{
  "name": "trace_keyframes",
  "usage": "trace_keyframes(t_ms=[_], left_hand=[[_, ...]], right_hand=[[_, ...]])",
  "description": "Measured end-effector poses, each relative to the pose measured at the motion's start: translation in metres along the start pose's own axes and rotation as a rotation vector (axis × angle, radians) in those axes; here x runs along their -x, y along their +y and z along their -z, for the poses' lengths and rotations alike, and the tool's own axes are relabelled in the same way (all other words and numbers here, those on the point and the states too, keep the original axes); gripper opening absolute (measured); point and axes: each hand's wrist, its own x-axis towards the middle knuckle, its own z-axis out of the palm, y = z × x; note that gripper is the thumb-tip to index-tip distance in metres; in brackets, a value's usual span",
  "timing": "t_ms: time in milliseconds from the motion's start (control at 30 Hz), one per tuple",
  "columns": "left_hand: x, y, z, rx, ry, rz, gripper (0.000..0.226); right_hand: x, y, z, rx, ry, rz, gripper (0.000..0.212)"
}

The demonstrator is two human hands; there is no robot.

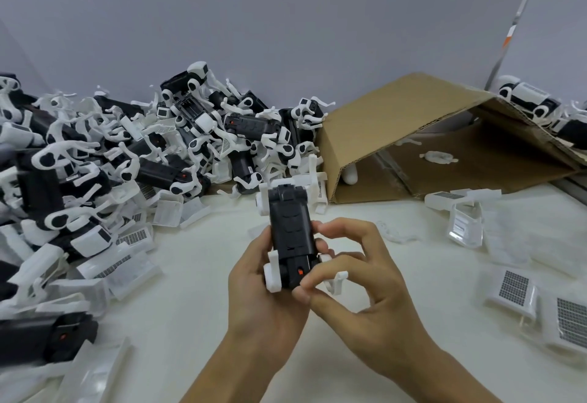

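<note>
The black toy body was held above the white table. The left hand gripped its near end, fingers curled round it; the right hand pinched it beside the orange switch. It appeared light, rigid, smooth moulded plastic; the thin white legs looked fragile, so the blocky body was the safer hold

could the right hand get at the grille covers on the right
Likely yes: only bare table lies between right hand and grille covers, though it must first let go of the toy.
</note>
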Motion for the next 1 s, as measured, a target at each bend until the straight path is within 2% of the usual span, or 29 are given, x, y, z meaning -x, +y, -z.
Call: trace_keyframes(t_ms=[367,633,900,1000], left_hand=[[-0.0008,-0.0009,-0.0007,-0.09,0.024,-0.085,0.047],[-0.0004,0.002,-0.0001,-0.017,-0.005,-0.042,0.051],[-0.0024,-0.0011,0.0015,-0.003,0.06,-0.034,0.048],[-0.0043,0.0004,0.0007,-0.003,0.084,-0.08,0.041]], right_hand=[[0.0005,0.0028,0.0003,0.025,-0.007,-0.054,0.032],[0.0021,0.0018,-0.0033,0.039,0.04,0.001,0.015],[0.0031,0.0026,-0.0049,0.157,0.063,-0.084,0.027],[-0.0006,0.0006,0.0004,0.026,0.077,-0.141,0.029]])
